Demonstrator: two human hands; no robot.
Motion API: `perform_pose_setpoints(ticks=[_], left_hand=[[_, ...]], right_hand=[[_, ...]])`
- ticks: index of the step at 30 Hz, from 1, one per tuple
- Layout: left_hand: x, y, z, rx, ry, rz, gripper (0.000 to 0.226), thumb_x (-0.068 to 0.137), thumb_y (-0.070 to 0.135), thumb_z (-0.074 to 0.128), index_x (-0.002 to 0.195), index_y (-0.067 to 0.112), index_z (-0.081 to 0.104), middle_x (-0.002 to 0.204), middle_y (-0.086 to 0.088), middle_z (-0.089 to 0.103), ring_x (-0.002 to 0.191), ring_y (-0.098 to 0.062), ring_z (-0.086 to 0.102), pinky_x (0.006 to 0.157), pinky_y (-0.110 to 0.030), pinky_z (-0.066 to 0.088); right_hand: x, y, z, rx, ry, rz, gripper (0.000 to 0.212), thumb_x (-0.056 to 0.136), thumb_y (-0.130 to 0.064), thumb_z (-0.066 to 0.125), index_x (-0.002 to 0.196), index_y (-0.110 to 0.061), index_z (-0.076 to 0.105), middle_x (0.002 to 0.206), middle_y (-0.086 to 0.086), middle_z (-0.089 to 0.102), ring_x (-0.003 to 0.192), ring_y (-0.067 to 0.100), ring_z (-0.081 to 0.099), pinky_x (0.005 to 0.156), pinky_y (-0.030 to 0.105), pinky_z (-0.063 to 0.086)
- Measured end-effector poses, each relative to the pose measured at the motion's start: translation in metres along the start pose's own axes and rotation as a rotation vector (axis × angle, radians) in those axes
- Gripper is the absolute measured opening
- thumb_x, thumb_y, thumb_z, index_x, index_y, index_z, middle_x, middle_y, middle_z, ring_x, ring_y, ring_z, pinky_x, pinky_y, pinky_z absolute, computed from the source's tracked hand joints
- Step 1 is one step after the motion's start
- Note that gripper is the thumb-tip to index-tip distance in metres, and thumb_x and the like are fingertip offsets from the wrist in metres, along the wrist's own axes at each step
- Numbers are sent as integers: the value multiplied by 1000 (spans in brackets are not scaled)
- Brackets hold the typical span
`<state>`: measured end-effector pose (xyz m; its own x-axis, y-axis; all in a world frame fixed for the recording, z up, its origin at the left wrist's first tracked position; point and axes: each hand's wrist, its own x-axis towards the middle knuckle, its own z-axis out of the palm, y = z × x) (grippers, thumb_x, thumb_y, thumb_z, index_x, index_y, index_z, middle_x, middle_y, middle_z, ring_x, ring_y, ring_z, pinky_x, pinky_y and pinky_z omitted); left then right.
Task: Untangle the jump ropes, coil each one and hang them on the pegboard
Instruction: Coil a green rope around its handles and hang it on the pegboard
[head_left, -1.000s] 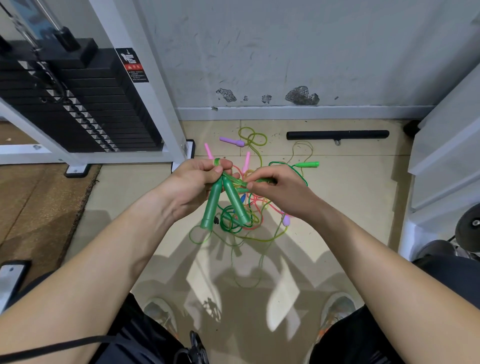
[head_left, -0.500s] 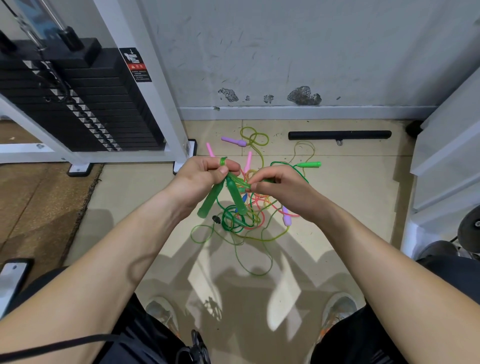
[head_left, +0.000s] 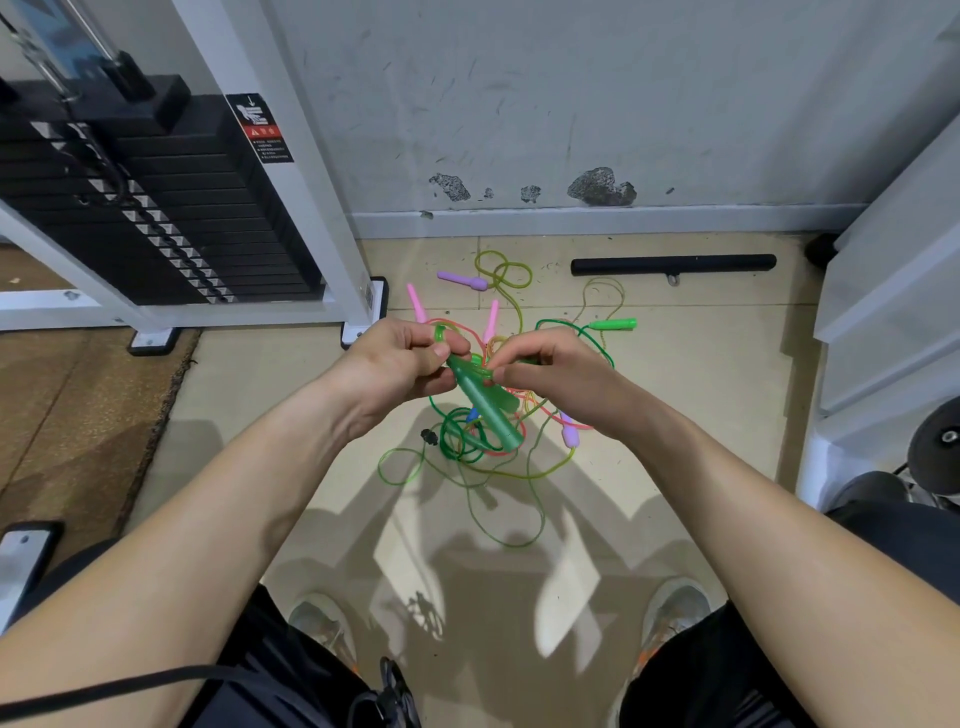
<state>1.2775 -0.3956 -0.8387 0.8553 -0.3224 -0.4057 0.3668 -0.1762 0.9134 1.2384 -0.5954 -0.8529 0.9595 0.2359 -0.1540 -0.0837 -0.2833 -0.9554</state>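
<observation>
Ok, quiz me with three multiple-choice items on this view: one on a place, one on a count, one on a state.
1. Where does the black bar lie?
A. On the floor by the wall
B. On a chair
C. On a pegboard hook

2. How many pink handles show?
A. One
B. Two
C. Four

3. The dark green handles are:
A. Flat on the floor
B. Held up, hanging over the tangle
C. Hung on a pegboard

Answers:
1 A: it rests on the floor along the wall, past the tangle.
2 B: two pink handles stick out on the tangle's far side.
3 B: the left hand grips their tops, while the right hand pinches the green cord beside them.
</observation>
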Motion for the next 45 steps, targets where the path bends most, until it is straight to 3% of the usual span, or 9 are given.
perform_pose_setpoints(ticks=[3,9,15,21,29,34,38,42,45], left_hand=[[2,-2,2,57,29,65,29,103,-4,44,90,7,67,90,-9,66,79,-16,68,78,-21,59],[2,-2,6,148,83,182,28,105,3,45,90,13,66,81,-6,61,65,-13,54,71,-24,47],[-3,5,11,-278,-49,112,22,104,0,41,94,5,61,79,-6,62,60,-11,59,64,-19,50],[-7,3,14,-588,-166,-34,13,86,9,57,99,8,61,82,-7,64,69,-15,59,66,-20,54],[-6,4,25,-819,15,-83,14,104,9,44,102,11,58,91,-9,57,68,-16,50,60,-22,53],[-2,6,34,-906,242,-145,18,106,5,39,107,8,57,120,-20,51,89,-25,54,56,-26,52],[2,9,41,-849,420,-146,23,106,1,37,95,8,56,90,-13,58,60,-15,41,50,-20,37],[10,1,44,-583,624,-29,26,106,7,43,90,14,62,54,4,56,47,-11,41,48,-20,38],[15,-17,45,-184,667,129,26,105,17,43,88,24,62,67,3,55,65,-17,50,67,-28,42]], right_hand=[[-1,-3,0,35,-2,2,15,92,-2,63,86,-10,75,72,-14,69,66,-5,57,65,9,40],[-1,-5,-2,79,14,26,22,93,-6,56,78,-16,70,67,-11,59,61,9,44,59,25,35],[0,-6,0,353,25,40,27,92,-34,55,71,-20,66,60,-3,33,53,10,28,52,26,23],[-2,3,9,771,-190,116,21,89,-25,58,71,-21,68,67,0,40,70,25,5,59,34,14],[-1,3,39,830,29,187,19,103,-10,43,95,-16,59,63,-2,44,50,11,30,57,28,30],[-2,-1,58,522,269,171,19,102,-15,47,91,-17,62,59,3,43,48,17,34,50,31,38],[-10,3,71,-176,439,23,26,102,-22,43,87,-19,65,63,1,54,64,24,53,64,44,50],[-20,-1,85,-729,218,2,42,101,-23,39,143,-15,41,114,9,62,101,36,62,70,39,44],[-21,-9,86,-898,182,-15,43,97,-15,44,139,-10,40,118,10,59,100,36,63,65,35,34]])
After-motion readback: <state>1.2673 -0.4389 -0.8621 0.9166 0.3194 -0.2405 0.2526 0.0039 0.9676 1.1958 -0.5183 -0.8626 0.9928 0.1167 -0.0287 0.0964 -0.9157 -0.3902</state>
